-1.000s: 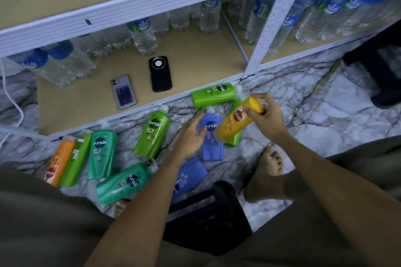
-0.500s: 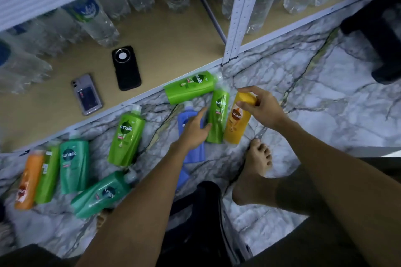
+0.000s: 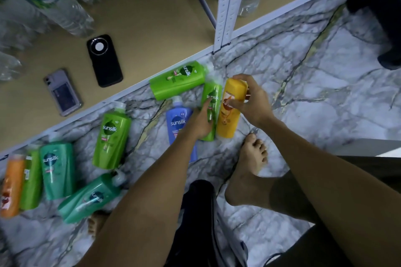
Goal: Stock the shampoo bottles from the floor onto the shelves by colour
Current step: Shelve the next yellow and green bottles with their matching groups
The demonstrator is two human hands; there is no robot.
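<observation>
Shampoo bottles on floor: four green (image 3: 111, 140), two teal (image 3: 57, 170), one blue (image 3: 179, 122), one orange (image 3: 12, 186); right hand (image 3: 252, 103) grips yellow (image 3: 230, 115); left hand (image 3: 200, 121) flat on green.

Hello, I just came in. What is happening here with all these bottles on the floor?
A person crouches by a low wooden shelf and sorts plastic shampoo bottles lying on the marble floor. The right hand grips a yellow shampoo bottle; the left hand rests on a light green shampoo bottle beside it. A blue bottle and other green, teal and orange ones lie on the floor. None is on the shelf yet, which holds clear water bottles and two phones.
</observation>
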